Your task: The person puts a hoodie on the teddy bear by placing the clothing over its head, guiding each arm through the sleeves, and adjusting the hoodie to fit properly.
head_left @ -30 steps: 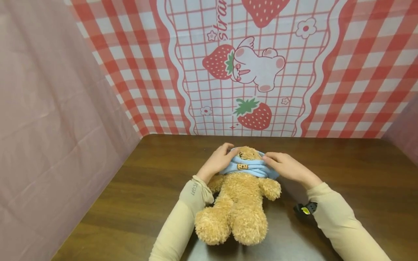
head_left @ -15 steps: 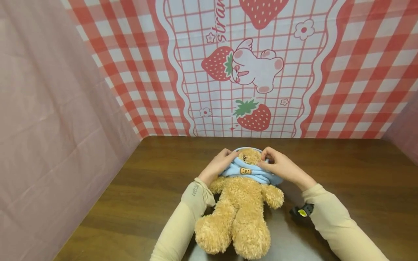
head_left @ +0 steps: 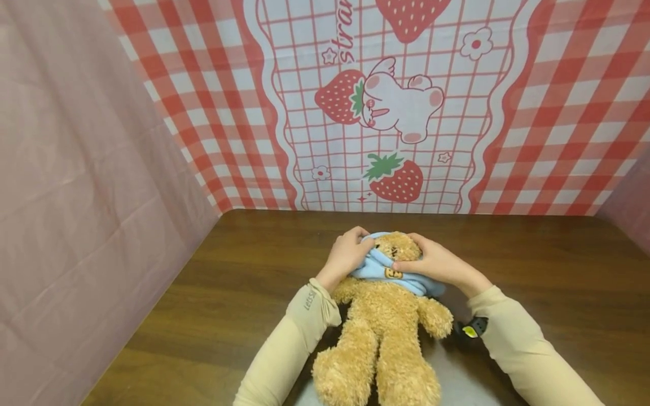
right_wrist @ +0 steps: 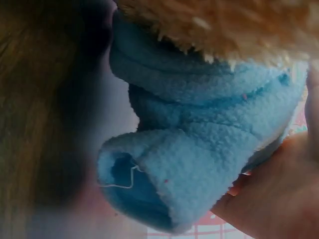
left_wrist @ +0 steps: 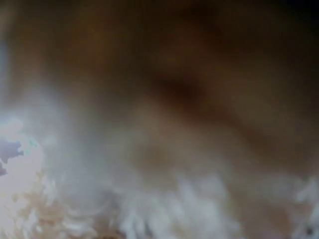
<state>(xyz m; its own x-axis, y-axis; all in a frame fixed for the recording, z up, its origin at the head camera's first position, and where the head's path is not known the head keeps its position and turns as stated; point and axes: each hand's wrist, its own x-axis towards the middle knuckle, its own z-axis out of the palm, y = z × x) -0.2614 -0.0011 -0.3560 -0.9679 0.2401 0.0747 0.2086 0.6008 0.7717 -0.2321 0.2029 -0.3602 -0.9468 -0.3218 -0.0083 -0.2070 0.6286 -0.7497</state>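
Note:
A tan teddy bear (head_left: 383,307) lies on the table, its feet toward me. Bunched round its head and neck is a light blue fleece top (head_left: 376,265) with a small bear-face patch, and part of the face shows above it. My left hand (head_left: 347,254) pinches the top at the left of the head. At the right, my right hand (head_left: 438,262) grips it with the thumb on the front, beside the patch; its other fingers are partly hidden behind the head. An open sleeve (right_wrist: 159,174) with a loose white thread hangs in the right wrist view. The left wrist view is blurred, with pale fur (left_wrist: 45,214) low down.
Brown wooden table (head_left: 213,304) surrounds the bear. A red-and-white strawberry cloth (head_left: 325,192) hangs behind its far edge, and a pink curtain (head_left: 101,197) hangs on the left. A black device (head_left: 474,327) is strapped at the right wrist.
The bear has shifted slightly toward me and to the right. My right hand's thumb has moved inward onto the top's front, and more of the bear's face shows above the collar.

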